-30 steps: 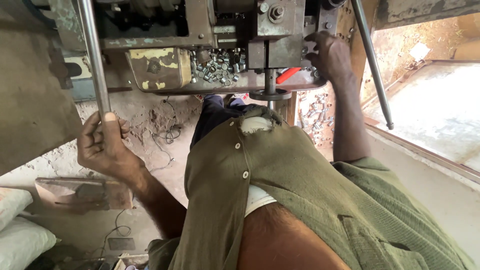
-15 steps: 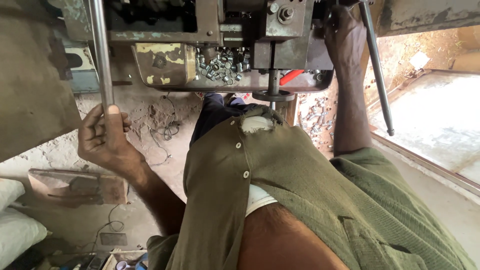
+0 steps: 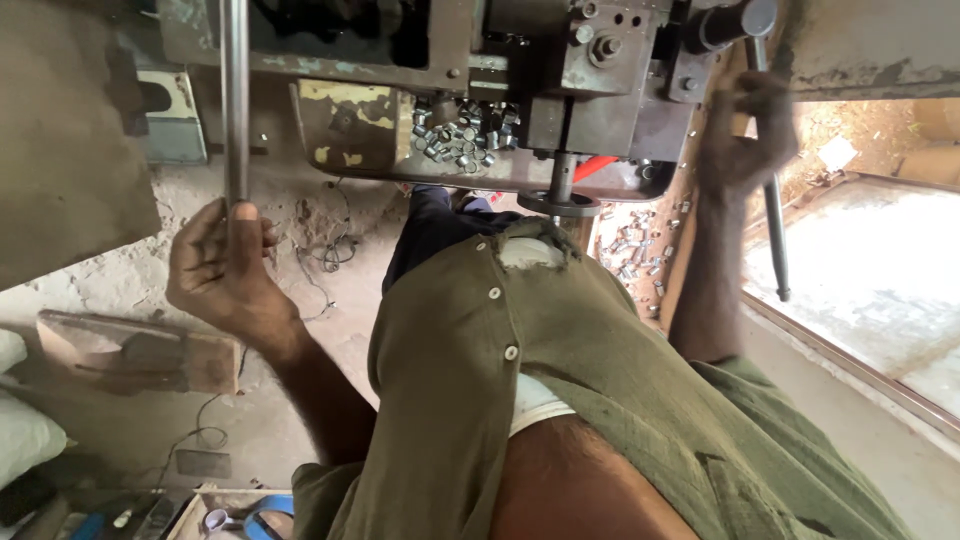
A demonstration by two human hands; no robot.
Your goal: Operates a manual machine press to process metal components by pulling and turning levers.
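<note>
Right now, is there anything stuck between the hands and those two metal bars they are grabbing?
Nothing visible is. The left hand is wrapped straight around the long steel rod, and the right hand has its grip directly on the thin dark lever. The pile of small metal pieces lies in the machine's tray between them, clear of both hands.

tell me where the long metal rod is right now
In the head view the long metal rod stands at upper left, its lower end gripped by the left hand, left of the machine's pile of small metal sleeves.

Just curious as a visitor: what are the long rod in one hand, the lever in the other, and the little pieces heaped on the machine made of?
Rod: probably steel, smooth grey sheen. Lever: dark metal, duller. Pieces: bright silvery metal, short cut cylinders.
</note>
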